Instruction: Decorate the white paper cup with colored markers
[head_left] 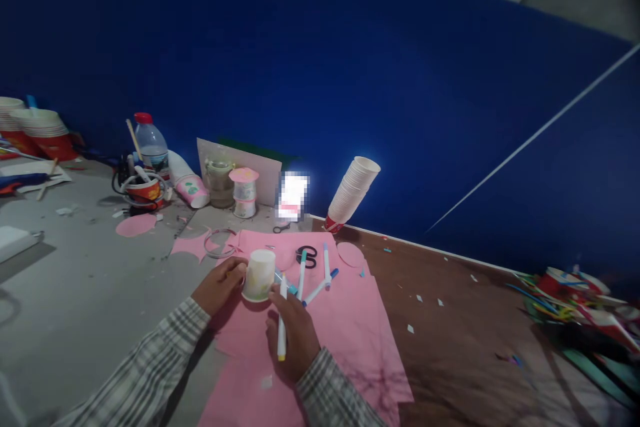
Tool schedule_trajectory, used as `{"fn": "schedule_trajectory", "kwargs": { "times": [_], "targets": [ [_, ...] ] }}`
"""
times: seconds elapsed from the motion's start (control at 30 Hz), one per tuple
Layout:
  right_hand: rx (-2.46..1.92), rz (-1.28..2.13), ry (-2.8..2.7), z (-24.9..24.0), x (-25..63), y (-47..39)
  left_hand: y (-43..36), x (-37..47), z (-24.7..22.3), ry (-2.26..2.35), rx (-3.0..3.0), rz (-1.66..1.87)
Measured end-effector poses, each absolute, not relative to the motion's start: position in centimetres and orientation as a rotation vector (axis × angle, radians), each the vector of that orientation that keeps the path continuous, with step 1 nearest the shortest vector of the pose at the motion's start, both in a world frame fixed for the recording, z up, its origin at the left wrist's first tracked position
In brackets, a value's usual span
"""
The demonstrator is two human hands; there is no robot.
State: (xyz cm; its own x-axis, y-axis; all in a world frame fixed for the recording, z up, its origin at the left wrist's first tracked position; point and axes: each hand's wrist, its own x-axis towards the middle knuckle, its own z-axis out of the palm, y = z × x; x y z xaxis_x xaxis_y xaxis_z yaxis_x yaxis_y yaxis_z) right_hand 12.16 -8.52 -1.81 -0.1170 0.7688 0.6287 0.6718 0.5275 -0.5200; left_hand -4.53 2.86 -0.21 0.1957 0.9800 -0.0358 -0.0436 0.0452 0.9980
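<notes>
A white paper cup with faint yellow and green marks stands upside down on pink paper. My left hand is closed against the cup's left side, with its thumb and finger by the wall. In my right hand lies a white marker with a yellow end towards me; those fingertips reach the cup's lower right edge. Behind the cup, several markers, among them a teal-capped marker and a blue-capped marker, lie beside black-handled scissors.
A leaning stack of paper cups stands past the table's far edge. Further left are a decorated pink-topped cup piece, a wire ring, a water bottle and a tool-filled red cup. Scraps dot the brown floor.
</notes>
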Motion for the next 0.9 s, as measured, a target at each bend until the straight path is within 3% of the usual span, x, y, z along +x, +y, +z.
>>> {"fn": "schedule_trajectory", "kwargs": {
  "times": [0.53, 0.7, 0.8, 0.9],
  "targets": [
    [-1.258, -0.026, -1.458, -2.5, 12.8, -8.2, 2.4, -5.0, 1.9, 0.8, 0.976, 1.125],
    [-1.152, 0.153, -1.305, -2.0, 12.4, -8.7, 2.2, -6.0, 2.9, 0.86, 1.267, 1.294],
    [-1.044, 0.281, -1.279, -1.0, 12.1, -9.2, 0.8, -6.3, 3.9, 0.831, 1.459, 1.128],
    [-0.934, 0.178, -1.321, 0.1, 12.0, -9.7, -0.7, -6.0, 4.8, 0.576, 1.331, 0.803]
  ]
}}
